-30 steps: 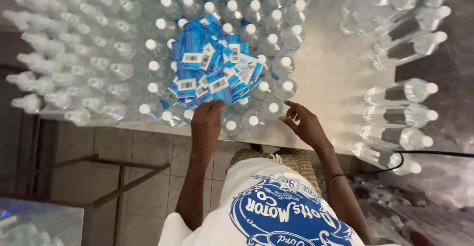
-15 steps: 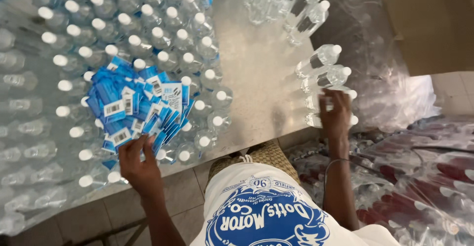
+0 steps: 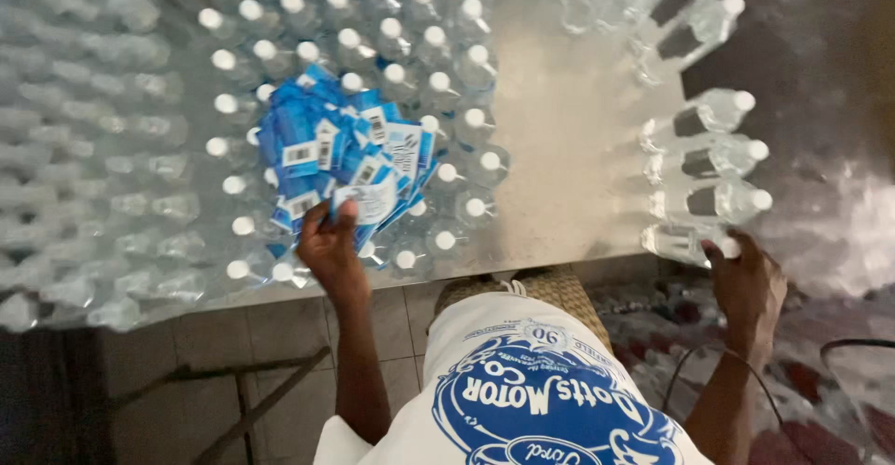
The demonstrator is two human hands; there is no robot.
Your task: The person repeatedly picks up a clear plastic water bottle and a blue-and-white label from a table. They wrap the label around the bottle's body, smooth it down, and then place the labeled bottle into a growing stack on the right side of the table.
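Observation:
A heap of blue and white labels [image 3: 340, 152] lies on top of upright clear plastic bottles with white caps [image 3: 410, 73]. My left hand [image 3: 331, 250] is at the heap's near edge, with thumb and fingers pinched on one white-faced label [image 3: 368, 199]. At the right, several clear bottles lie on their sides in a stack [image 3: 709, 162]. My right hand [image 3: 746, 283] closes around the cap end of the lowest lying bottle [image 3: 681, 239].
The bottles stand on a pale metal table [image 3: 559, 148] whose near edge runs just above my knees. More bottles fill the left side [image 3: 103, 176]. Tiled floor and a metal bar [image 3: 252, 409] lie below; wrapped bottle packs [image 3: 839, 232] sit at the right.
My right hand has swung from beside the labels out to the stack of lying bottles and dropped to the lowest one. My left hand stayed at the heap and pinched a label.

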